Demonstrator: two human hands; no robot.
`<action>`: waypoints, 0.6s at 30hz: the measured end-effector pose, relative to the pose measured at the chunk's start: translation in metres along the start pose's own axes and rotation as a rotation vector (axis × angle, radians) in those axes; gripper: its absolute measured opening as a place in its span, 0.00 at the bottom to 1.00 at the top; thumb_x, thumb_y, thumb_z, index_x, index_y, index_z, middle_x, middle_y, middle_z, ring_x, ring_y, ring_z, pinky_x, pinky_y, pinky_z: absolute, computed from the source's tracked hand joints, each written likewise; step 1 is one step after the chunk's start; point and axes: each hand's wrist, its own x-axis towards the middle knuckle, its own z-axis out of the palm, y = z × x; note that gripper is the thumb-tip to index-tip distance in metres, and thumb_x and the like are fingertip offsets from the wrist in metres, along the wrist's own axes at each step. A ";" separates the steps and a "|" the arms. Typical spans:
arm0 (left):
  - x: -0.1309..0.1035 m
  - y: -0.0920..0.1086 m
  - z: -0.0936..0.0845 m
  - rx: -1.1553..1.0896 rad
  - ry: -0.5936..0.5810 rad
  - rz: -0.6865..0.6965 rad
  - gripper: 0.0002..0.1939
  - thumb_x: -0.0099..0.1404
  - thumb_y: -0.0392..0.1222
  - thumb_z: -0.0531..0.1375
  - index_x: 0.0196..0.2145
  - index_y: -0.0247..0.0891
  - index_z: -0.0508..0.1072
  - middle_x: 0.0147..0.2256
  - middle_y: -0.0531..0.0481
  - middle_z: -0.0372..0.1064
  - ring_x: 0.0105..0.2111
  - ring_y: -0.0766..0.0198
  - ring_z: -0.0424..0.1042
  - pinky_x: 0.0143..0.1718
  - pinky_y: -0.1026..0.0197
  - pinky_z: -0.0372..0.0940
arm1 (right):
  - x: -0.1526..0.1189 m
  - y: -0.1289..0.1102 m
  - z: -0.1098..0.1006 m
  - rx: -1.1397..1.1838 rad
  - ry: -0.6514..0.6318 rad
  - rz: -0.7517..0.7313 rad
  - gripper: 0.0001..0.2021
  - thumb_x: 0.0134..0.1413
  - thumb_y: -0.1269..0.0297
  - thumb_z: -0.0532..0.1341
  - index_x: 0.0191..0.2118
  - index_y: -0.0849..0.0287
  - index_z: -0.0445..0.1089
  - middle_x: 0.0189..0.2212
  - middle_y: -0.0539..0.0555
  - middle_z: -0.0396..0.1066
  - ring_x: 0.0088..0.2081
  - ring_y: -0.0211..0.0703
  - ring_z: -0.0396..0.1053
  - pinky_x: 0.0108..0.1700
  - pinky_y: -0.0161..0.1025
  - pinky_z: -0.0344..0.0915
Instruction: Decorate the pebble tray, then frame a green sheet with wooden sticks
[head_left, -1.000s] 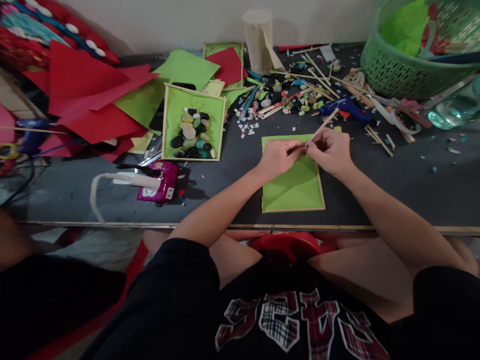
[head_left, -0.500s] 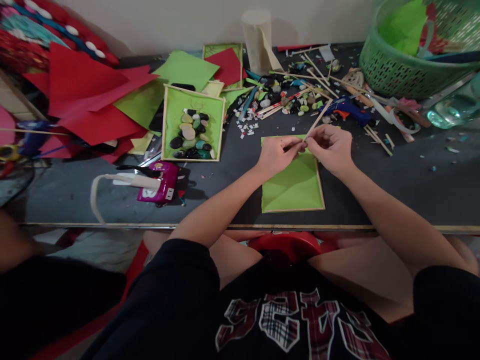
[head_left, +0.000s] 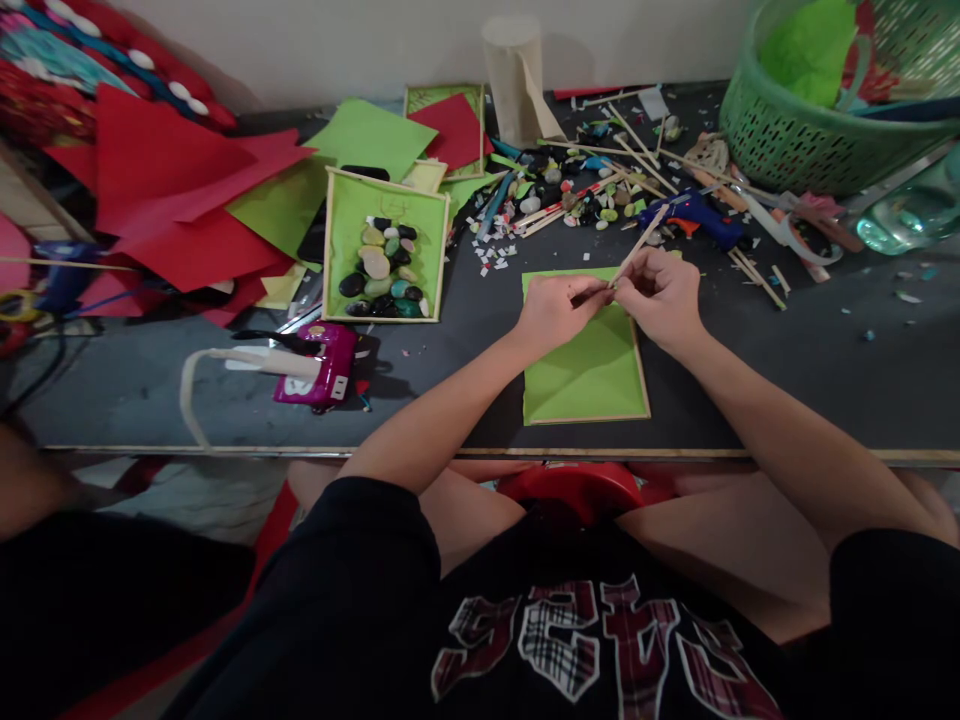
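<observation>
A thin wooden stick (head_left: 641,240) slants up and to the right from between my fingertips. My left hand (head_left: 559,308) pinches its lower end, and my right hand (head_left: 660,295) grips it just beside that. Below both hands lies a green paper sheet (head_left: 581,375) with wooden strips along its right and near edges; my hands cover part of its far side. Left of it stands a framed green tray (head_left: 337,225) with several smooth pebbles (head_left: 376,264) inside.
Loose sticks, pebbles and paper scraps spread behind my hands, beside a blue glue gun (head_left: 701,218). A green basket (head_left: 795,145) and scissors (head_left: 806,235) are at right. Red paper (head_left: 172,180) and a purple power adapter (head_left: 330,365) are at left. Another person's arm shows at far left.
Very little differs. My right hand has shifted slightly with the stick, whose upper end sits a touch lower. The green sheet and the tray stay put.
</observation>
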 end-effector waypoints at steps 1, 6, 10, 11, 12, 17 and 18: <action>0.000 0.000 0.000 -0.006 0.003 -0.004 0.21 0.71 0.58 0.60 0.36 0.40 0.84 0.27 0.49 0.80 0.24 0.64 0.75 0.26 0.64 0.66 | 0.000 0.000 0.000 -0.001 0.004 0.002 0.05 0.48 0.66 0.64 0.26 0.55 0.68 0.20 0.48 0.67 0.19 0.33 0.60 0.22 0.36 0.60; 0.000 0.001 0.001 0.025 0.050 0.010 0.25 0.71 0.61 0.59 0.31 0.38 0.83 0.24 0.49 0.78 0.23 0.67 0.73 0.25 0.65 0.63 | 0.000 0.001 0.000 0.010 0.062 0.017 0.04 0.51 0.64 0.65 0.31 0.58 0.76 0.22 0.50 0.72 0.21 0.36 0.66 0.24 0.36 0.65; 0.000 0.001 0.003 0.052 0.062 0.021 0.26 0.73 0.60 0.58 0.30 0.38 0.82 0.24 0.49 0.78 0.23 0.67 0.73 0.26 0.65 0.63 | 0.000 0.004 0.001 -0.015 0.075 0.006 0.05 0.53 0.63 0.65 0.31 0.58 0.75 0.20 0.50 0.71 0.22 0.36 0.67 0.24 0.36 0.64; 0.000 0.000 0.003 0.051 0.061 0.025 0.26 0.73 0.60 0.57 0.31 0.38 0.82 0.24 0.49 0.78 0.23 0.67 0.73 0.26 0.66 0.63 | 0.000 0.005 0.002 -0.027 0.066 -0.001 0.06 0.54 0.62 0.65 0.31 0.58 0.75 0.20 0.50 0.70 0.21 0.36 0.67 0.24 0.35 0.63; 0.000 0.000 0.003 0.050 0.062 0.026 0.26 0.73 0.60 0.57 0.31 0.37 0.83 0.25 0.49 0.78 0.23 0.68 0.73 0.26 0.66 0.63 | 0.000 0.006 0.002 -0.041 0.055 -0.009 0.06 0.55 0.62 0.64 0.32 0.58 0.75 0.20 0.49 0.70 0.21 0.36 0.67 0.23 0.36 0.62; 0.000 0.000 0.002 0.042 0.055 0.005 0.24 0.73 0.57 0.58 0.32 0.36 0.83 0.27 0.49 0.80 0.24 0.67 0.75 0.27 0.67 0.64 | 0.001 0.010 0.000 -0.140 -0.003 -0.071 0.05 0.57 0.63 0.61 0.33 0.57 0.71 0.20 0.48 0.70 0.19 0.36 0.65 0.25 0.37 0.61; 0.000 0.000 0.002 0.034 0.044 -0.002 0.23 0.72 0.57 0.59 0.33 0.36 0.83 0.28 0.49 0.80 0.25 0.67 0.76 0.27 0.67 0.65 | 0.001 0.010 -0.001 -0.163 -0.015 -0.085 0.04 0.57 0.64 0.61 0.33 0.57 0.70 0.20 0.48 0.69 0.19 0.35 0.64 0.25 0.37 0.61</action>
